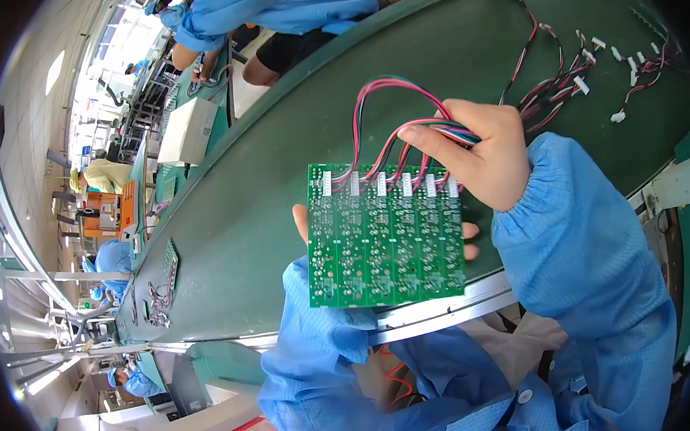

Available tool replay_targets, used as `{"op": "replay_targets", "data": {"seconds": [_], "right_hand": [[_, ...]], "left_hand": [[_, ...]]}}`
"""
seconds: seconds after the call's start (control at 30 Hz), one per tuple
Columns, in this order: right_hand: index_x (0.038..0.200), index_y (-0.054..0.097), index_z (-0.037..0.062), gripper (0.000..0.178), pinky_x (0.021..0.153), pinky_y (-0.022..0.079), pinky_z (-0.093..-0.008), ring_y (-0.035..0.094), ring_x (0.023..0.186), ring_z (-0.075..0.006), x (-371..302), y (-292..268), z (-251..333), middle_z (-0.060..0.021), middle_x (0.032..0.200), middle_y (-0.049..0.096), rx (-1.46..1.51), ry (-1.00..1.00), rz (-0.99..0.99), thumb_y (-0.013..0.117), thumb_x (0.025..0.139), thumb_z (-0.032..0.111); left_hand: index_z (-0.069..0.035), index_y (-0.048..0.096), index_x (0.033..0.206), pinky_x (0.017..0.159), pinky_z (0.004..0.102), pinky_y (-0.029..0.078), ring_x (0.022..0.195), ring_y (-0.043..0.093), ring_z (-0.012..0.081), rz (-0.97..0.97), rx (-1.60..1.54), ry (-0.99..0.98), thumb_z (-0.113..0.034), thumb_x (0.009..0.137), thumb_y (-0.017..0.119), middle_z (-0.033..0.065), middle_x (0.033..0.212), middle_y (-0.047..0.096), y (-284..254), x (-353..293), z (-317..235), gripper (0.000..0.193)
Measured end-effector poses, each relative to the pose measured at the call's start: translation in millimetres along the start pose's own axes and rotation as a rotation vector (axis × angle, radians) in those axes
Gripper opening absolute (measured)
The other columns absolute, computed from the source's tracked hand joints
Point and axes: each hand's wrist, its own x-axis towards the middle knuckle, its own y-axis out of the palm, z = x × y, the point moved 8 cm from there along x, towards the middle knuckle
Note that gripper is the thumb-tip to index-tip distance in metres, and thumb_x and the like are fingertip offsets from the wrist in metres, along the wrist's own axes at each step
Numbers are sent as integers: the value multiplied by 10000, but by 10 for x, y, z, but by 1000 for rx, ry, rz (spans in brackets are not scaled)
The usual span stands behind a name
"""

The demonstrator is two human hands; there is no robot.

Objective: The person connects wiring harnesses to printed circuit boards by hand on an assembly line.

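Observation:
A green circuit board is held up above the bench in front of me. My left hand grips it from behind and below, with the thumb showing at its left edge and fingertips at its right edge; the palm is hidden. Several white connectors stand in a row along the board's upper edge, each with thin wires plugged in. Those red, black, white and green wires arch up and gather in my right hand, pinched between thumb and fingers. The wires' far ends trail behind this hand.
On the green work surface, loose wire leads with white plugs lie at the far right. Another board with wires sits at the left. A metal edge rail runs nearest me. Across the surface, a co-worker in blue sits near a white box.

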Motion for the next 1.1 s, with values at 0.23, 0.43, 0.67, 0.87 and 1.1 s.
{"op": "replay_targets", "data": {"seconds": [0.23,0.43,0.67,0.87,1.1], "right_hand": [[929,717,-27,216,541,406,-244,503,620,-27,-6,68,-346,-8,661,625,121,161,-173,715,921,190],[926,710,-29,229,570,405,-236,494,641,-28,35,99,-363,12,679,624,171,120,-260,689,943,198],[898,706,-27,234,554,407,-243,496,620,-30,50,173,-388,-16,678,644,54,119,-212,706,927,205],[934,702,-4,165,665,528,-286,670,718,-149,4,87,-282,-110,821,708,49,-4,-196,701,909,159],[1006,678,4,238,910,500,-431,631,1029,-362,47,-33,-313,-170,1061,683,-191,-222,-406,716,869,194]], "left_hand": [[-107,207,1557,1115,617,309,1364,400,452,-104,-115,347,-821,859,336,258,1535,322,-301,-180,-536,1007],[-74,328,1490,1082,543,400,1304,490,407,-127,172,384,-566,1029,315,221,1444,473,-619,-259,-703,674],[-61,445,1402,1018,427,499,1194,604,295,-441,540,463,-394,1073,344,144,1328,597,-849,-322,-868,479],[-81,508,1347,788,328,573,1078,648,235,-574,436,547,-338,1032,497,87,1283,620,-1202,-391,-1051,407],[-87,529,1348,891,336,486,1140,575,202,-948,493,1157,-343,1028,498,57,1323,588,-1749,-2244,-2143,410]]}}
